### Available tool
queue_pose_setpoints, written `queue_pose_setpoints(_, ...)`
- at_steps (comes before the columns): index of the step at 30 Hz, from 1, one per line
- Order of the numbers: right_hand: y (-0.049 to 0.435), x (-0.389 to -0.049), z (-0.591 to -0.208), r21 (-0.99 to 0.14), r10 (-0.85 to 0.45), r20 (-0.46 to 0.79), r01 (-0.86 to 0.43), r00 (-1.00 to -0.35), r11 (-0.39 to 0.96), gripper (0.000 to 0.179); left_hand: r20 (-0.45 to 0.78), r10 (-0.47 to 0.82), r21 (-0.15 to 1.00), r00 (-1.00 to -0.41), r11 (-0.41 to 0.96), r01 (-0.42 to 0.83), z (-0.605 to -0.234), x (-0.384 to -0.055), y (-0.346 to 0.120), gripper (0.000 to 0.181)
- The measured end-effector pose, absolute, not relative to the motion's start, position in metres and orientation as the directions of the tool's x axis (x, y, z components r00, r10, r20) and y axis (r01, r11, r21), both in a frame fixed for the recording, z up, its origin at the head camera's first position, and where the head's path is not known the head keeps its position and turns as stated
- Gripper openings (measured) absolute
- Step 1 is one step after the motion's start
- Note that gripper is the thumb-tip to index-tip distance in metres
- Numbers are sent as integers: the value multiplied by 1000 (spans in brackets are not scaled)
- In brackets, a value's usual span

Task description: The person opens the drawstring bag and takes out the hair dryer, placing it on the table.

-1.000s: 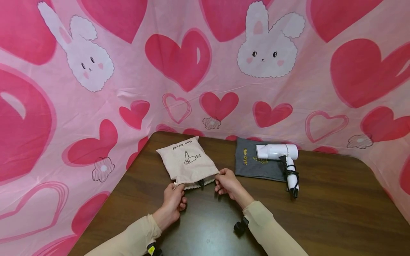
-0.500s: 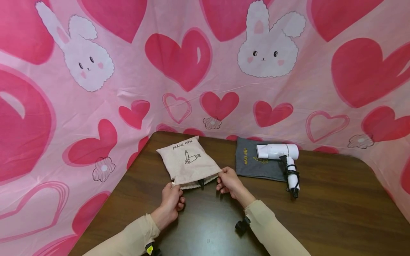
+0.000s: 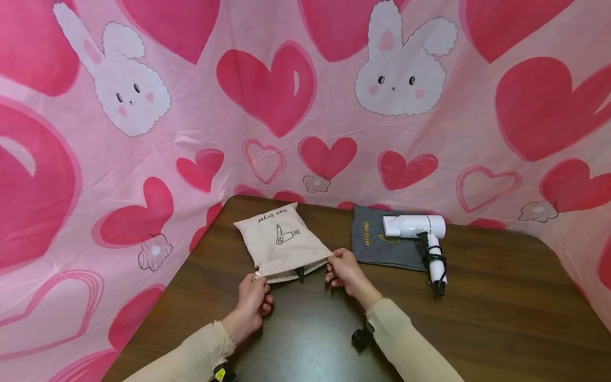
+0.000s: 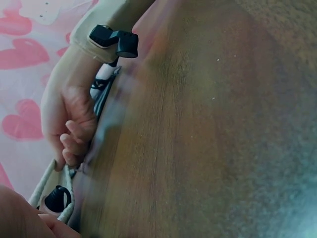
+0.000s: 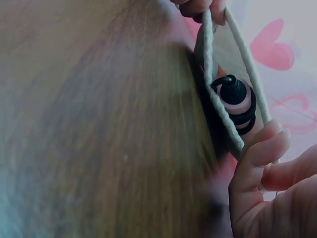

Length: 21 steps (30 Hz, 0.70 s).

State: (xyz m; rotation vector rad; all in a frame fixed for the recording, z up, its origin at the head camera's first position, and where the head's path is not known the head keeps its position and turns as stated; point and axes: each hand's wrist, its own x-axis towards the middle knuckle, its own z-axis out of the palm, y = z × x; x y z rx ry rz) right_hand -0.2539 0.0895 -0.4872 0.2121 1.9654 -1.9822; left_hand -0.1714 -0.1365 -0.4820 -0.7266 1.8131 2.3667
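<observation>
A cream cloth bag [image 3: 281,241], printed "Hair Dryer", lies on the table with its mouth toward me. My left hand [image 3: 250,301] pinches the left corner of the mouth, and my right hand [image 3: 347,272] pinches the right corner. Between them the rim is stretched into a narrow gap. Inside, the right wrist view shows the end of a pinkish handle [image 5: 240,105] with a black cord [image 5: 243,119] wound about it. A black tip [image 3: 299,273] pokes out at the mouth in the head view. The rest of that object is hidden by cloth.
On the right, a white hair dryer [image 3: 412,226] with its black cord wrapped round the handle lies partly over a dark grey "Hair Dryer" bag [image 3: 369,252]. The brown wooden table [image 3: 501,307] backs onto a pink heart-patterned curtain [image 3: 267,154].
My hands have drawn slightly apart, the left going left and the right going right, so the bag's mouth is pulled wider and straighter. The white dryer and grey bag stay put.
</observation>
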Motion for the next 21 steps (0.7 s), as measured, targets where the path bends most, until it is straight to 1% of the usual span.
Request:
queue_pose_setpoints(4,90,-253,-485,-935,-171,-355,353,-919,46,12,-419,-192,889,-888,-286,-358,-484,-172,-136,9)
queue_pose_setpoints(8,92,-252,-484,-927,-201,-375,362,-905,99,18,-431,-165,886,-887,-265,-381,-486,-172,-136,7)
queue_pose_setpoints(11,91,-252,-484,-928,-203,-371,353,-906,121,20,-433,-150,884,-889,-266,-385,-486,-173,-134,11)
queue_pose_setpoints(15,90,-254,-486,-930,-200,-363,341,-910,136,17,-436,-143,879,-889,-279,-386,-484,-173,-133,15)
queue_pose_setpoints(21,90,-255,-485,-932,-170,-361,349,-917,96,6,-447,-135,863,-884,-325,-386,-482,-174,-134,8)
